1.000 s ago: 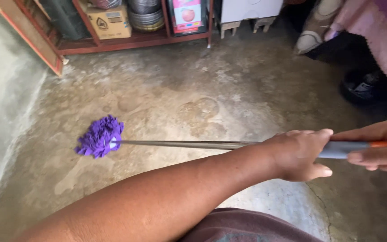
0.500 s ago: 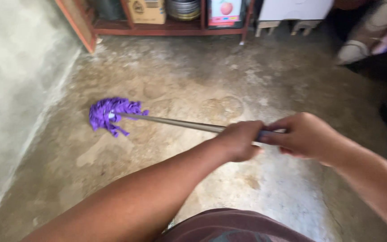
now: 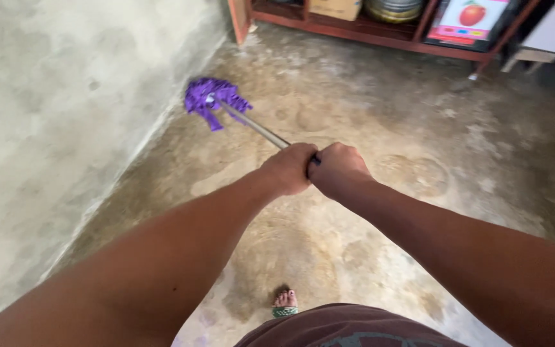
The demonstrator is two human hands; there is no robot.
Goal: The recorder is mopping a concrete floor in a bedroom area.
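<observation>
A mop with a purple strip head (image 3: 212, 97) rests on the wet concrete floor (image 3: 380, 128) close to the grey wall. Its metal handle (image 3: 255, 128) runs back toward me. My left hand (image 3: 288, 168) grips the handle, and my right hand (image 3: 338, 169) grips it right beside the left, the two fists touching. Both arms are stretched out in front of me. The rear part of the handle is hidden by my hands.
A grey plastered wall (image 3: 52, 141) rises on the left. A red wooden shelf (image 3: 380, 29) with a cardboard box, metal pots and a printed carton stands at the far side. My foot in a green sandal (image 3: 284, 302) shows at the bottom.
The mop head has swung left and farther away, toward the wall. My hands have come together on the handle. The view has turned left, and the other person's feet are out of view.
</observation>
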